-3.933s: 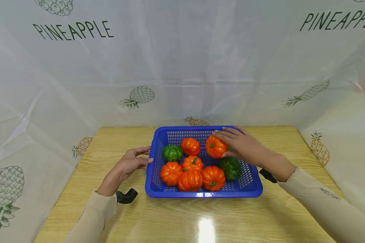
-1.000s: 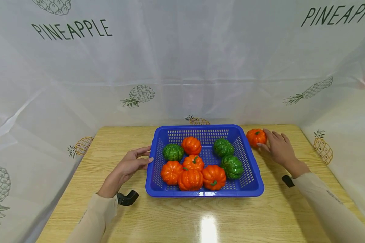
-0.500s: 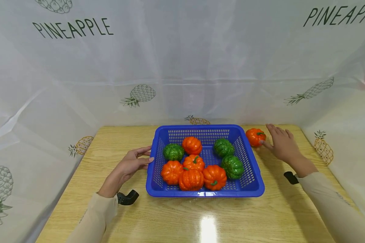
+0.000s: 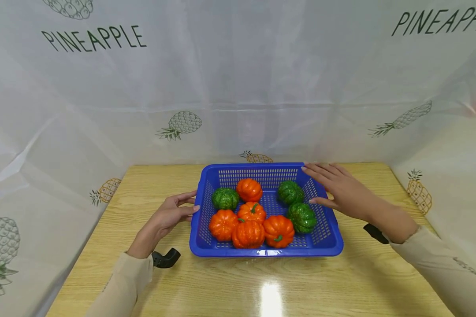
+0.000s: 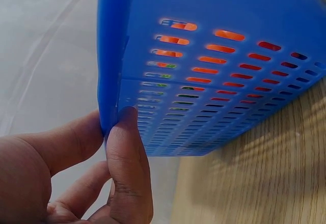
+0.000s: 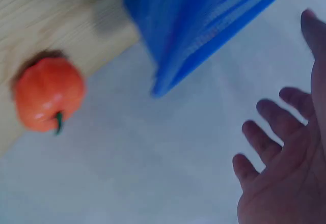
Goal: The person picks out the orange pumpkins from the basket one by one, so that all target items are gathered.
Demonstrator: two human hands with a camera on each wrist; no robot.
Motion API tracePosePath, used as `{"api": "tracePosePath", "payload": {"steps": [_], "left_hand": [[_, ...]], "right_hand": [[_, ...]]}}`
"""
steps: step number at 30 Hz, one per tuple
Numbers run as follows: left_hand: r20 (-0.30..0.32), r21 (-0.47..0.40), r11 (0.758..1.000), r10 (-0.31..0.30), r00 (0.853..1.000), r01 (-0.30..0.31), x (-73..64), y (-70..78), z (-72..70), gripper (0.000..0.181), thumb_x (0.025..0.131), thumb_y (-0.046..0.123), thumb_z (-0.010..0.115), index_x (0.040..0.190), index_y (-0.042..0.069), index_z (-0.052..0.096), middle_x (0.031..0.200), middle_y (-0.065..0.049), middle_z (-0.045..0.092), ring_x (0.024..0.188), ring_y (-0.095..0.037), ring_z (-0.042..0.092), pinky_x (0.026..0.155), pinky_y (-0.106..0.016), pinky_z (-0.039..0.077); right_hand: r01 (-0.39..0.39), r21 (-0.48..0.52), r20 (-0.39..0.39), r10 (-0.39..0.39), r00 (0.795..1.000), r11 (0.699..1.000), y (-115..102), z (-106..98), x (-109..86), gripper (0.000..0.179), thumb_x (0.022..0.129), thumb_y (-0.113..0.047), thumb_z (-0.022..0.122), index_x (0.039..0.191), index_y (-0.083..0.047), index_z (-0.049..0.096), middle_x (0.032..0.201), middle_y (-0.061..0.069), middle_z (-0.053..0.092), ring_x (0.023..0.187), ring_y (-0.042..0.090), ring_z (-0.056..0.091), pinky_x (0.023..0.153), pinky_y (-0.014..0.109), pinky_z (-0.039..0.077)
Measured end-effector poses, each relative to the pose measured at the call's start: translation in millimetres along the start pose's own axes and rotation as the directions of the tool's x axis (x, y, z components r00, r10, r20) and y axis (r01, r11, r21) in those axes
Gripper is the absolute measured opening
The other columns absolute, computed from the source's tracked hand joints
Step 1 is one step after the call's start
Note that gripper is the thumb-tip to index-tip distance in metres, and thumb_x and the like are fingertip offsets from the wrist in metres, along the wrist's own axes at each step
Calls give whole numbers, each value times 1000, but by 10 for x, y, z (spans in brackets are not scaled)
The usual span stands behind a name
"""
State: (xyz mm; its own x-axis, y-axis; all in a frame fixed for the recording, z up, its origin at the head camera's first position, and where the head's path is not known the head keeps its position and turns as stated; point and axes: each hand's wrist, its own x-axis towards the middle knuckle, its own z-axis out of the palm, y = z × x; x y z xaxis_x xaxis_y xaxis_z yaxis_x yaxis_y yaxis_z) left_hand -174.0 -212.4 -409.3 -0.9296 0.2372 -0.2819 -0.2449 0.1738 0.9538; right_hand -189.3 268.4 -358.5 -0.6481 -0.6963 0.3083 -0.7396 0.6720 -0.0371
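A blue plastic basket [image 4: 230, 253] holds several orange pumpkins [image 4: 248, 234] and three green ones. Two of the green pumpkins [image 4: 301, 217] sit along its right side, while one green pumpkin [image 4: 225, 199] is at the left. My left hand [image 4: 170, 215] pinches the basket's left rim [image 5: 113, 56] between thumb and fingers. My right hand [image 4: 341, 189], fingers spread and holding nothing, hovers over the right rim near the back corner. A lone orange pumpkin [image 6: 49, 94] with a green stem lies outside the basket on the table; in the head view the right hand hides it.
The wooden table [image 4: 174, 281] carries the basket at its middle. A pale sheet printed with pineapples [image 4: 262, 88] hangs behind and at both sides. A black wrist mount [image 4: 165, 258] sticks out from the left wrist.
The right hand took an orange pumpkin out of the basket, set it on the table to the right, let go, and moved back left over the basket. The left hand stayed on the rim.
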Motion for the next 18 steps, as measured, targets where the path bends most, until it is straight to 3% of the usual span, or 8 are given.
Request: {"api": "tracePosePath", "payload": {"steps": [6, 12, 18], "left_hand": [[5, 3, 1000, 0, 1000, 0, -15, -3, 21, 64, 105, 2, 63, 162, -6, 34, 142, -30, 47, 86, -12, 71, 82, -26, 62], [1, 6, 1000, 6, 1000, -6, -31, 8, 28, 65, 105, 1, 63, 162, -6, 34, 141, -30, 47, 86, -12, 70, 81, -26, 62], [1, 9, 1000, 3, 1000, -3, -28, 12, 22, 65, 105, 2, 63, 162, -6, 33, 140, -29, 48, 87, -12, 70, 83, -27, 62]], "right_hand": [[165, 7, 124, -164, 979, 986, -276, 43, 135, 82, 96, -43, 76, 161, -4, 43, 164, 17, 44, 147, 44, 45, 115, 68, 38], [271, -8, 274, -259, 926, 962, -451, 111, 206, 87, 94, -46, 77, 162, -6, 42, 165, 15, 43, 148, 40, 46, 118, 62, 39], [352, -18, 355, -323, 877, 936, -558, 174, 270, 90, 90, -48, 79, 162, -8, 43, 166, 11, 43, 148, 38, 46, 117, 59, 42]]}}
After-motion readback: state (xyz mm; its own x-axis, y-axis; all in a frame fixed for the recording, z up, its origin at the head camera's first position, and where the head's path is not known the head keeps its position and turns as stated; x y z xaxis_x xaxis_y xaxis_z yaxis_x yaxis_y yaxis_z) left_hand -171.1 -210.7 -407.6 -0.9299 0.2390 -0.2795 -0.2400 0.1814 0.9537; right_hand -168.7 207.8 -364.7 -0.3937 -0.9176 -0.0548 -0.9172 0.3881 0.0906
